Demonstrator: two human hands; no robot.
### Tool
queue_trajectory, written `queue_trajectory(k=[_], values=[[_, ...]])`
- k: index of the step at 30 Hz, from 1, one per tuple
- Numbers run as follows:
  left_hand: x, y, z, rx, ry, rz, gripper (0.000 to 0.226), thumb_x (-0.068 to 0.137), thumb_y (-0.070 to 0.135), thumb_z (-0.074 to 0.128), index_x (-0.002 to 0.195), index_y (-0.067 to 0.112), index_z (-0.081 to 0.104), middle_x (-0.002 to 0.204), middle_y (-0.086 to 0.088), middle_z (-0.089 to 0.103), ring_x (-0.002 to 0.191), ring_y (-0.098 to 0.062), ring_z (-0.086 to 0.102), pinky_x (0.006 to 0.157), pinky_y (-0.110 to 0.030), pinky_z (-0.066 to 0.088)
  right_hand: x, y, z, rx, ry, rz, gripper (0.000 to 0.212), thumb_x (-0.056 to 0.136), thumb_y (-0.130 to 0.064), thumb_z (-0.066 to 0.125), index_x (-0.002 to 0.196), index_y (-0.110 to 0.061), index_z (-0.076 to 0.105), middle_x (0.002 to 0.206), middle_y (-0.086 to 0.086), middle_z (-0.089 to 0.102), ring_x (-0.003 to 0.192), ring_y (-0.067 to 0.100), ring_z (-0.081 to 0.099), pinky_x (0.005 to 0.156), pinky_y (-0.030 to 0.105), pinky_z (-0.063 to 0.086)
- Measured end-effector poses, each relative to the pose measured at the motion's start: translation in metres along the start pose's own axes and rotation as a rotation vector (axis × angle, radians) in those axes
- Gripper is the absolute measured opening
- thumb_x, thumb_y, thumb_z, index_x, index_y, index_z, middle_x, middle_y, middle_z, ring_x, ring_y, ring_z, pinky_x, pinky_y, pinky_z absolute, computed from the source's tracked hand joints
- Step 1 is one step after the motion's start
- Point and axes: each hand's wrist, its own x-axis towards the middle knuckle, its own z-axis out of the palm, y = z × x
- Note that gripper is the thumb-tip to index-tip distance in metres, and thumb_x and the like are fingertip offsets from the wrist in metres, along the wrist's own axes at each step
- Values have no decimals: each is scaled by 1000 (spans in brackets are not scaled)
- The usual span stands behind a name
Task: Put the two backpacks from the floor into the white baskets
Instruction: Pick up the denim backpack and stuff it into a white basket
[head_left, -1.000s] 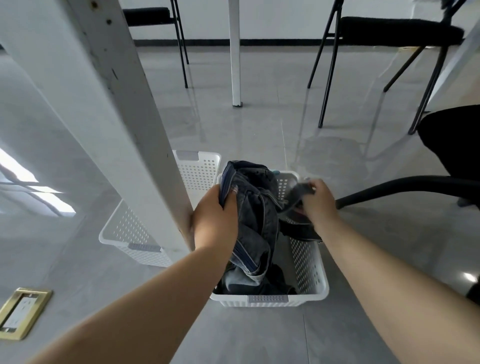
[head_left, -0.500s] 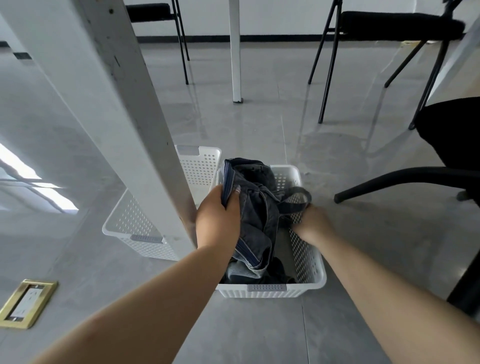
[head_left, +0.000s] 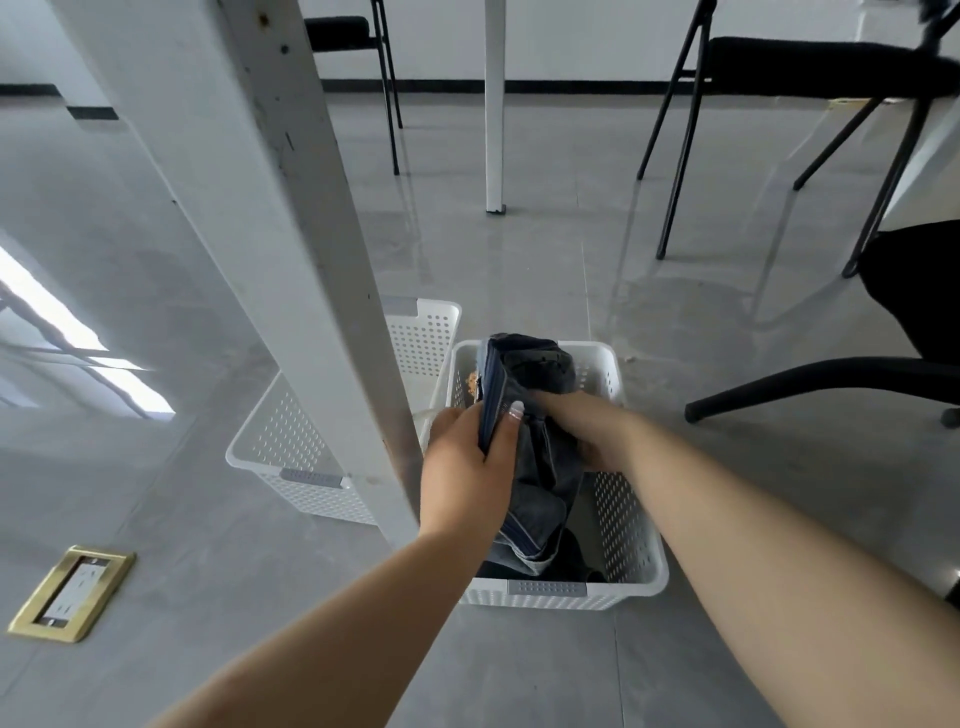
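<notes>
A dark denim backpack (head_left: 540, 467) stands on end inside the right white basket (head_left: 631, 540) on the floor. My left hand (head_left: 467, 467) grips the backpack's left edge, thumb over the blue trim. My right hand (head_left: 582, 426) presses into the backpack's right side, its fingers buried in the fabric. A second white basket (head_left: 291, 447) sits to the left, partly hidden behind a white table leg; I see nothing in its visible part.
A thick white table leg (head_left: 270, 218) slants down right beside my left hand. Another white leg (head_left: 494, 104) stands farther back. Black chair legs (head_left: 675, 156) and a black chair base (head_left: 810, 384) lie to the right. A brass floor socket (head_left: 70, 592) is at the lower left.
My right hand let go of the strap at the basket's right rim and moved left onto the backpack's body. The backpack sank a little deeper into the basket. My left hand kept its grip.
</notes>
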Motion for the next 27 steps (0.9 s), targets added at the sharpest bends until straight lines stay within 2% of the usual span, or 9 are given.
queue_trajectory(k=[2,5,7,10,13,17,21,23,27], values=[[0,-4,-2,1,30,5,18,94,40,50,90,26,61,100,3,51,87,-13,55,76,-21,41,-2,-1,2,79,-45,-43,39,85,-34,64,114,-8,66,106,13,73,99,27,69,89,39,54],[2,-6,-3,-51,72,23,24,90,41,55,107,24,55,101,5,58,96,-15,58,82,-26,45,-10,-18,4,310,16,-195,19,88,-26,56,94,-12,68,83,10,72,79,23,68,72,32,54],[-1,-1,1,-94,67,29,41,87,41,60,122,25,46,106,10,59,103,-15,60,88,-31,50,-17,-39,1,515,87,-304,15,87,-24,55,78,-15,62,68,6,61,67,20,59,63,27,46],[-2,6,7,-104,77,119,63,85,40,64,138,31,32,116,13,52,110,-14,58,93,-34,50,-33,-62,-15,688,67,-427,12,87,-24,52,82,-14,58,73,5,58,73,20,57,71,30,46],[-2,3,15,-42,17,189,61,88,37,61,141,36,31,126,11,52,113,-9,56,94,-28,48,-33,-51,-33,696,81,-413,16,86,-28,51,88,-15,60,81,7,64,82,22,61,76,32,49],[-21,-2,36,127,-211,191,56,94,32,53,145,39,30,131,9,59,115,-13,58,95,-31,50,-24,-27,-44,740,292,-288,15,84,-25,52,81,-12,59,85,12,62,87,28,61,80,36,50],[-26,17,56,62,-178,263,54,96,27,48,147,36,30,133,2,60,119,-18,56,97,-32,47,-24,-28,-70,831,340,-388,27,79,-28,52,97,-10,60,97,15,65,94,30,64,80,34,54],[-23,20,67,73,-252,256,55,96,26,47,147,36,28,133,0,60,119,-21,56,96,-35,48,-22,-17,-86,815,401,-380,33,74,-33,54,99,-12,62,100,14,68,94,30,67,78,33,55],[-24,11,88,187,-536,132,65,95,20,47,149,40,16,132,-4,61,108,-30,62,87,-39,53,-21,12,-116,595,657,-217,17,76,-32,56,74,-14,55,85,10,57,79,27,59,71,33,47]])
